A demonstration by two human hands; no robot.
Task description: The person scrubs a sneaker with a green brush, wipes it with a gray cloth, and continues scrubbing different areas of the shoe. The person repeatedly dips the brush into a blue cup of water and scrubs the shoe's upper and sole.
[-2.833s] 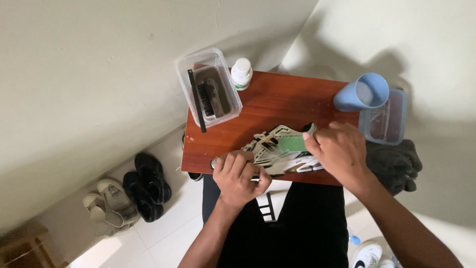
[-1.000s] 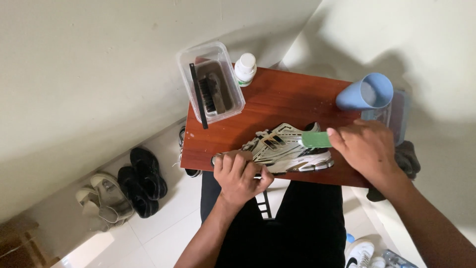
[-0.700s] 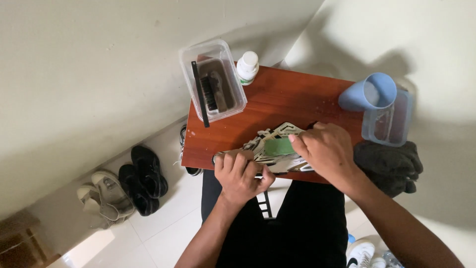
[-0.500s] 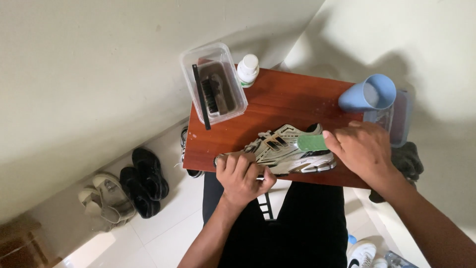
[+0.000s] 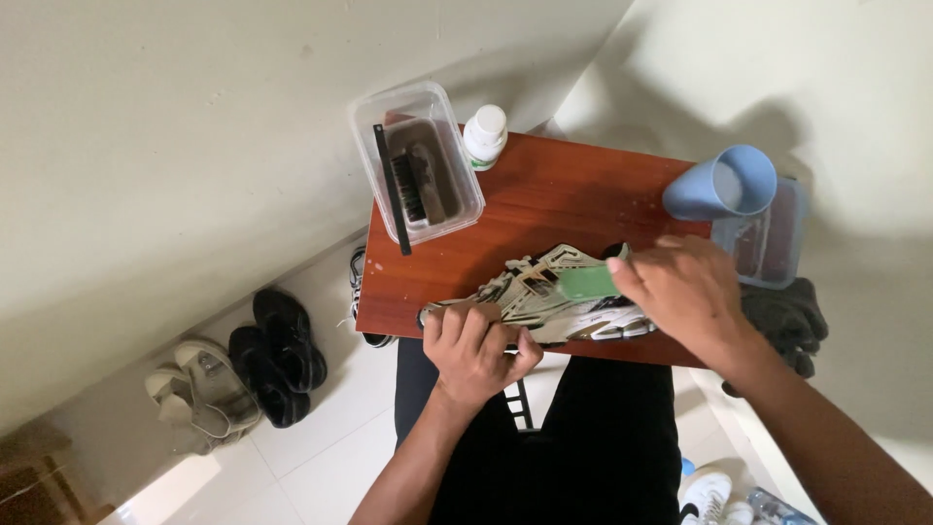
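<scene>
A pale grey-and-cream running shoe (image 5: pixel 544 297) lies on its side at the near edge of a small reddish-brown wooden table (image 5: pixel 544 209), between the person's two hands. The left hand (image 5: pixel 476 345) is closed around the shoe's toe end, pinning it to the table. The right hand (image 5: pixel 680 292) is closed around a green-handled brush (image 5: pixel 586 283), whose head rests against the shoe's upper near the heel.

Beyond the left hand, at the far corner of the table, stands a clear rectangular plastic tub (image 5: pixel 416 160) holding a dark bristle brush (image 5: pixel 418 185), with a thin black stick (image 5: pixel 393 190) laid across its rim. Just beside the tub stands a white plastic bottle with a white cap (image 5: pixel 484 136). Beyond the right hand, a light blue plastic cup (image 5: pixel 721 185) lies tipped over, touching a second clear plastic container (image 5: pixel 768 238). A dark cloth (image 5: pixel 789 316) is bunched just past the right hand's wrist.

On the white tiled floor (image 5: pixel 311 437), well to the left of the left hand, sit black shoes (image 5: pixel 277 355) and beige sandals (image 5: pixel 199 384) against a cream wall (image 5: pixel 175 126).
</scene>
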